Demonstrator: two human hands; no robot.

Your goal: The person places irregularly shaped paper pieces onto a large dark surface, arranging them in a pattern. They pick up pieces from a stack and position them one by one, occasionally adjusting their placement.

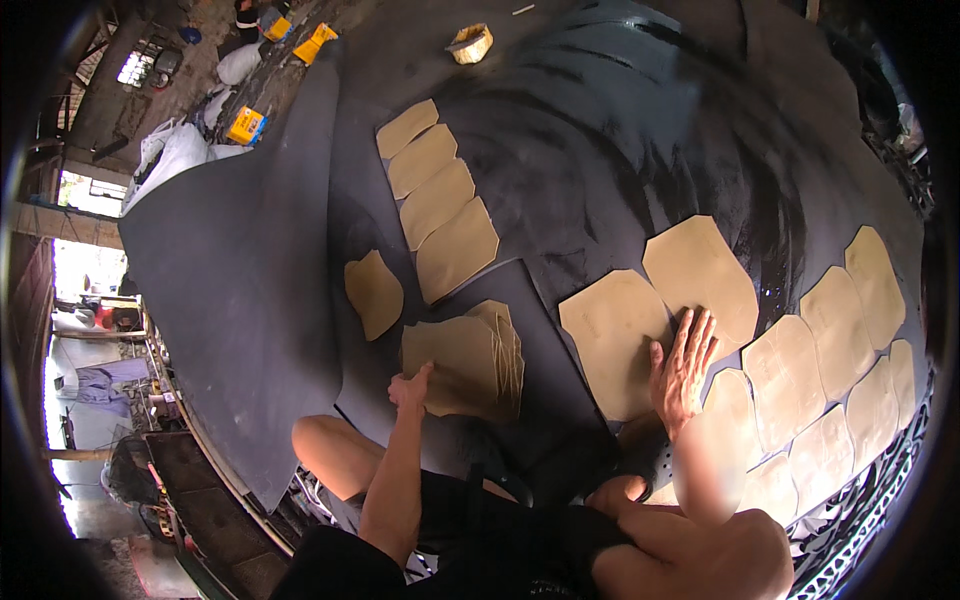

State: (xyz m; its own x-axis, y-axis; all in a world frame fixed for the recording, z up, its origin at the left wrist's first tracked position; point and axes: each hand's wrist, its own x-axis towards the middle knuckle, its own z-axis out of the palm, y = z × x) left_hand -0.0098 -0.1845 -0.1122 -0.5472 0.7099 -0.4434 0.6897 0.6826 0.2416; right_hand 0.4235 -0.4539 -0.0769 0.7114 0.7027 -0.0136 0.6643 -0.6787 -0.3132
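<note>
The left hand (408, 390) is at the near-left edge of a stack of tan pieces (450, 360), left of the middle of the scene. Its thumb side lies on the top piece and its other fingers curl in at the edge, clamped on the stack; how many pieces they hold I cannot tell. On the stack's right side, several edges show fanned out.

The right hand (685, 365) lies flat, palm down, fingers stretched out and slightly apart, the thumb set off to the left. It rests where two large tan pieces meet: the thumb is over the left piece (612, 335), the fingers over the farther right piece (705, 270).

A single tan piece (375, 295) lies just beyond the stack on the left, and farther off runs a slanting row of four tan pieces (437, 200), set edge to edge. At the right, more tan pieces (785, 370) lie in close rows.

All of these lie on a wide black sheet (240, 260), which looks wet and shiny on the far right side. A small bowl (470, 44) stands at its far side.
</note>
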